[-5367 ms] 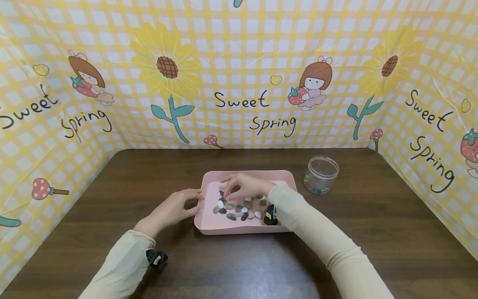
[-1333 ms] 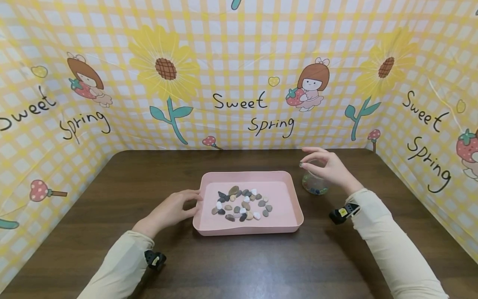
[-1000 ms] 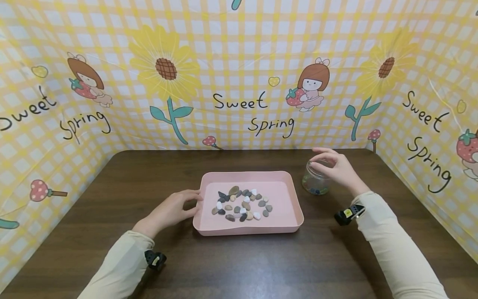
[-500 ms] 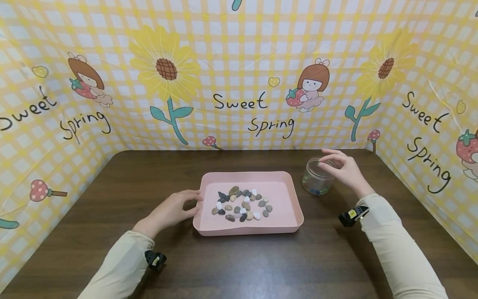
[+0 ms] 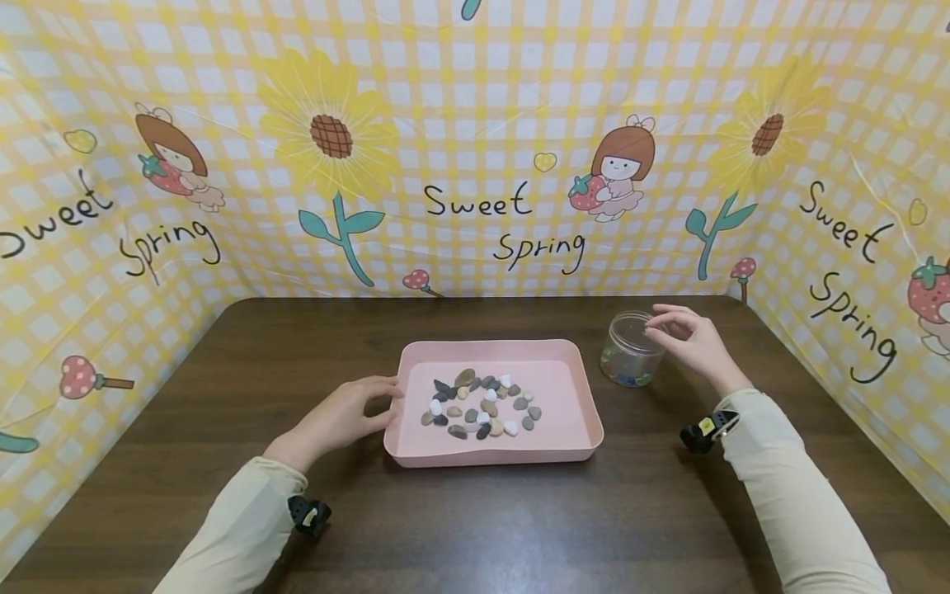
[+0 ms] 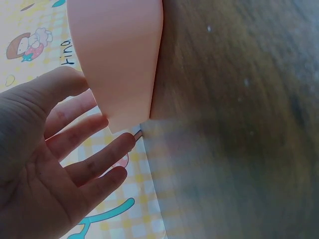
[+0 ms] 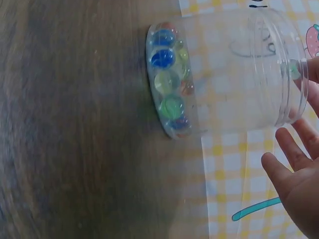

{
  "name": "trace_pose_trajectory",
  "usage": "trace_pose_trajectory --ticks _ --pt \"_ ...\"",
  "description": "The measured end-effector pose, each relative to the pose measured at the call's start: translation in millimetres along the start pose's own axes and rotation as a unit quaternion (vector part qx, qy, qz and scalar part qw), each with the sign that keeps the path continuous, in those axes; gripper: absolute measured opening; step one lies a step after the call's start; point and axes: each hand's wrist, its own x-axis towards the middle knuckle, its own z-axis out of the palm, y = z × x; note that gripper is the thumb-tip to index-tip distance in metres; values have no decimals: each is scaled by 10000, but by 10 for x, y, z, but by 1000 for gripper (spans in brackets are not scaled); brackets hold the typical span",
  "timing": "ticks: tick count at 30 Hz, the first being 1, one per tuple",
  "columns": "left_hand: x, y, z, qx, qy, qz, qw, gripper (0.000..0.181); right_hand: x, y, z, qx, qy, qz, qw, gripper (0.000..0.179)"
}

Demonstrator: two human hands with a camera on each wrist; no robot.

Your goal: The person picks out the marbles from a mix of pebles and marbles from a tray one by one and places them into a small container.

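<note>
A pink tray (image 5: 579, 396) lies mid-table with several grey, tan, brown and white pebbles (image 5: 488, 407) on its floor. My left hand (image 5: 337, 419) rests against the tray's left end; in the left wrist view, thumb and fingertips touch its outer wall and the other fingers spread loosely. Right of the tray stands a clear lidless jar (image 5: 622, 351), with blue, green and yellowish glass marbles (image 7: 167, 82) at its bottom. My right hand (image 5: 693, 342) is at the jar's mouth, pinching a pale green marble (image 7: 295, 69) between thumb and finger. That marble is partly hidden behind the jar's rim.
The dark wooden table (image 5: 475, 528) carries the tray and jar. A yellow-checked printed cloth (image 5: 475, 99) hangs along the back and both sides. Each wrist wears a small black camera, one on the left (image 5: 308, 516) and one on the right (image 5: 708, 431).
The right hand has left the tray for the jar, appearing with a marble beyond the jar's left rim, then drifting right and slightly lower over its mouth. The left hand stays on the tray.
</note>
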Motion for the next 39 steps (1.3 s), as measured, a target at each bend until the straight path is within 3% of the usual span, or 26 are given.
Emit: trace_pose_trajectory --ticks 13,20,25,33,39 --pt "9 -11 3 1 1 3 10000 26 -27 68 -38 -177 111 236 9995 29" --pt "9 -18 8 -18 -1 37 10000 26 -34 77 -22 -304 461 263 9981 27" --pt "9 -6 4 -27 -20 24 10000 26 -46 67 -17 -178 484 303 9982 28" --pt "12 2 4 32 -2 43 10000 26 -68 -91 -82 -152 369 282 9988 30" --pt "21 27 -23 48 -230 -76 9997 31 -71 -348 -125 -359 145 128 9992 31"
